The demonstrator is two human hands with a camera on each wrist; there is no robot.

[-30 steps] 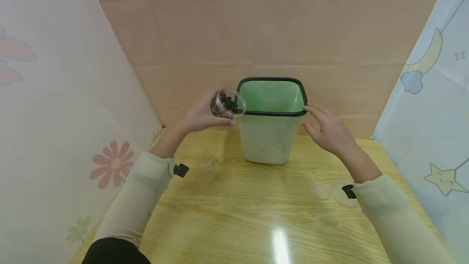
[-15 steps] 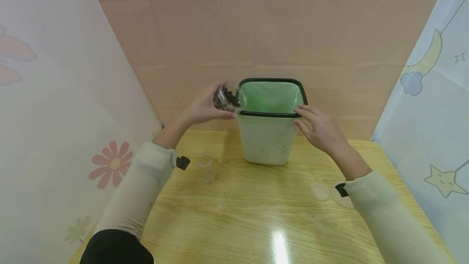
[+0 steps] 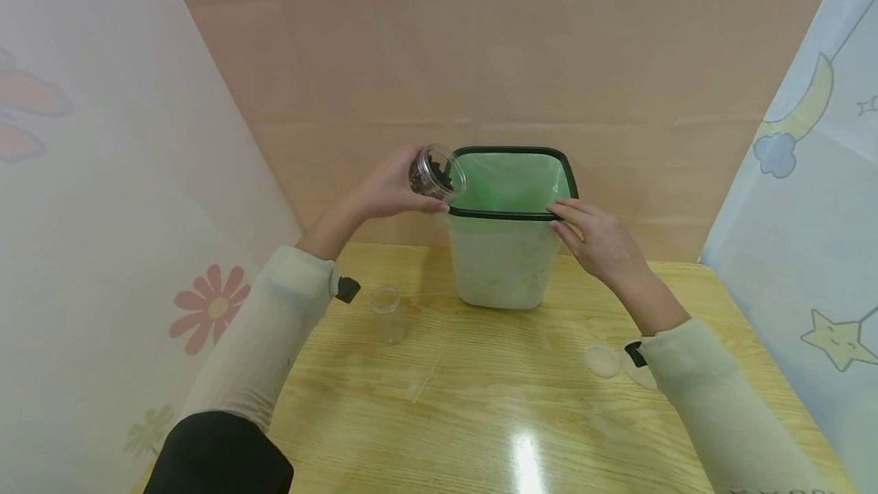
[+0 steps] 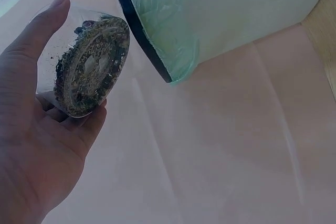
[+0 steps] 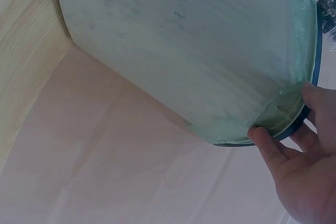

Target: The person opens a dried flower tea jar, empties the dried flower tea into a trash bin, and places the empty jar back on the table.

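My left hand (image 3: 394,187) holds a clear plastic jar (image 3: 439,172) tilted on its side, its open mouth facing the left part of the bin's rim. Dark bits fill part of the jar; seen through its base in the left wrist view, the contents (image 4: 94,66) look like dried brown and black flakes. A pale trash bin (image 3: 504,265) with a black rim and a green liner (image 3: 514,174) stands upright on the table. At the bin's front right corner my right hand (image 3: 600,242) grips the rim, with fingers on both sides of it in the right wrist view.
An upright clear cylindrical container (image 3: 389,319) stands on the wooden table (image 3: 480,418), left of the bin. Near it lies a thin pale stick (image 3: 427,380). Two round clear lids (image 3: 603,361) lie at the right, one partly under the right sleeve. A peach backdrop (image 3: 370,59) rises behind.
My left hand has moved the jar up and slightly right, tipping it further toward the bin. My right hand has shifted left along the rim and now grips it.
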